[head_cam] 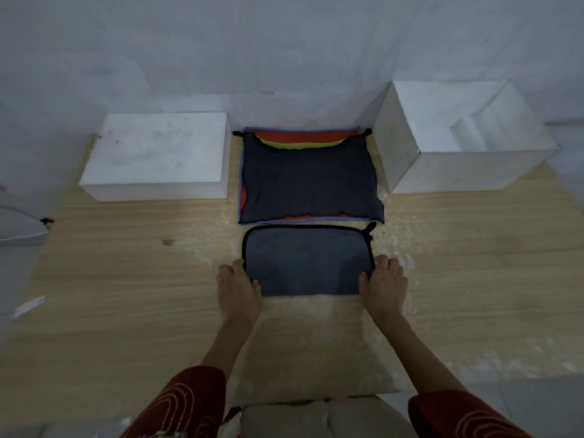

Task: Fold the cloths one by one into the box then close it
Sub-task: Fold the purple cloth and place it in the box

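On table (pixel 126 279), grey cloth (pixel 308 263)

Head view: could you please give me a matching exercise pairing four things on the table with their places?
Things:
1 grey cloth
2 stack of cloths
3 open box
4 white block

Places:
A far left
B far right
C between the left hand and the right hand
D back centre, by the wall

Pairs: 1-C; 2-D; 3-B; 4-A
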